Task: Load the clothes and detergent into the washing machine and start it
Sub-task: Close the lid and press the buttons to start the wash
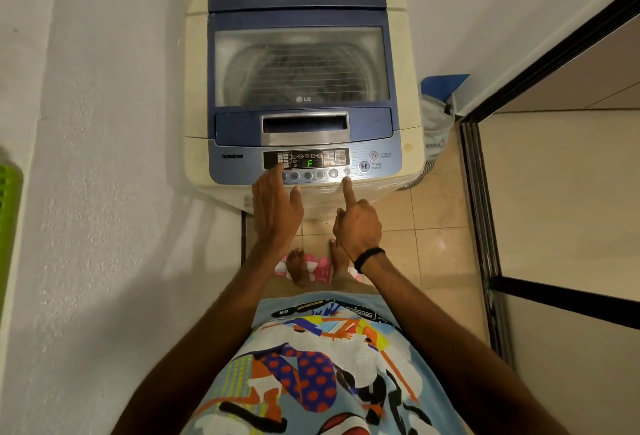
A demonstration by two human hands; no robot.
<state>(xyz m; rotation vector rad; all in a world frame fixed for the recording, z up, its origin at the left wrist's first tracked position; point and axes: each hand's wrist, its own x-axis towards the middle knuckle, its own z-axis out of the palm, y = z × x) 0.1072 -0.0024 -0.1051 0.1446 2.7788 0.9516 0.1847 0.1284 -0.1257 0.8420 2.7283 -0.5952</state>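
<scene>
A cream and blue top-load washing machine (197, 88) stands ahead of me with its glass lid (299, 66) down. Dark clothes show dimly in the drum through the glass. The control panel (306, 157) is lit and shows a green letter. My left hand (275, 208) lies flat with fingers apart, its fingertips at the left end of the button row. My right hand (358, 223) is curled with the index finger stretched out, its tip on the rightmost small round button (346, 172). The start/pause button (364, 166) sits just right of that finger. No detergent container is in view.
A white wall runs close on the left, with a green basket edge (8, 213) at the far left. A laundry bag (436, 123) and a blue object stand to the right of the machine. A black-framed sliding door (485, 227) borders the tiled floor on the right.
</scene>
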